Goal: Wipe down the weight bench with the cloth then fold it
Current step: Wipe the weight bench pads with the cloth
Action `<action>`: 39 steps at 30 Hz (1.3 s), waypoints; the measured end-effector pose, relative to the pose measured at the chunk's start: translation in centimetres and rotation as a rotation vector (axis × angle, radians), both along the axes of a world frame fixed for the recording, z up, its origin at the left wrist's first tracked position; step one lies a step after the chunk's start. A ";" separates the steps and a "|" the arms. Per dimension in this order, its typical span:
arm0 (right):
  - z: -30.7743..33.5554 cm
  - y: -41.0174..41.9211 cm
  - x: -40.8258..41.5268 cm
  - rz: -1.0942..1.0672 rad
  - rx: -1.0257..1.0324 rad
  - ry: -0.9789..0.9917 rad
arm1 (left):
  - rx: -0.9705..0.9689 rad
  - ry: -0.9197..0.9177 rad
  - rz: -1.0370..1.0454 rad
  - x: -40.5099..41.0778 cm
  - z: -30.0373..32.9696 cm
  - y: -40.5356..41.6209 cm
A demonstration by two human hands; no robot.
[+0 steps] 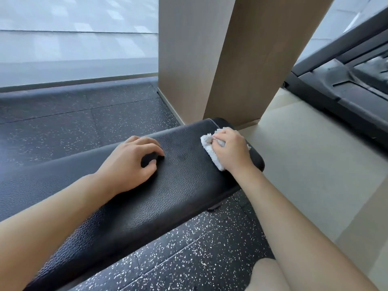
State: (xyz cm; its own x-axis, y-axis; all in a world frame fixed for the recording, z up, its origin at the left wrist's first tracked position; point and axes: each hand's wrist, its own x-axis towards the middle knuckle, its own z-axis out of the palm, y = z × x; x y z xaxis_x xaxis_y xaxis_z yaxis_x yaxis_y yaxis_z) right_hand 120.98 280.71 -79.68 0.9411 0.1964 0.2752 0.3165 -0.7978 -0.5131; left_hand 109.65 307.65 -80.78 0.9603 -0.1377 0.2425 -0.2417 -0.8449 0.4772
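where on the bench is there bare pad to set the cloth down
Bare pad lies between the left hand and the right hand, and along the near stretch of the bench between the forearms. The far end is crowded: the right hand grips the cloth there.

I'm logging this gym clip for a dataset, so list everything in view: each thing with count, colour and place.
black padded leather weight bench: one, black, running from lower left to centre, its end by the column
white fluffy cloth: one, white, bunched on the bench's far end under the right hand
beige wood-look column: one, beige, standing behind the bench's end
black speckled rubber floor: one area, black with white flecks, around the bench
cream smooth floor: one area, cream, to the right
dark treadmill: one, dark grey, upper right
frosted window: one, pale grey, upper left
left hand: one, fingertips resting on the bench
right hand: one, grip on the cloth
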 end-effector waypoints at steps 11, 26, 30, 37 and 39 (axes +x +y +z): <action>-1.2 -2.5 -6.3 0.323 0.023 -0.015 | 0.039 -0.070 -0.022 -0.4 -0.5 -0.1; -1.9 1.8 -11.2 0.603 0.091 -0.016 | 0.058 -0.044 0.118 -0.3 -0.8 0.1; -0.4 2.9 -1.4 0.348 -0.001 -0.001 | 0.063 -0.032 0.118 -0.3 -0.7 -0.1; 0.0 9.3 2.4 0.197 0.023 0.026 | 0.090 0.003 0.203 -0.3 -0.4 -0.3; -0.1 9.2 -1.4 0.339 0.047 0.030 | 0.100 0.008 0.266 -0.3 -0.3 -0.2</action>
State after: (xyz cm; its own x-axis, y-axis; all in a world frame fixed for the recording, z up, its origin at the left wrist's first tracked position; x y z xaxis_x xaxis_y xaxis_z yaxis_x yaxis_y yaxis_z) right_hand 119.60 289.87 -79.82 0.8324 0.4869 0.2646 0.5437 -0.6254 -0.5596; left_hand 109.33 307.43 -81.11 0.9677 0.0961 0.2331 -0.0023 -0.9211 0.3893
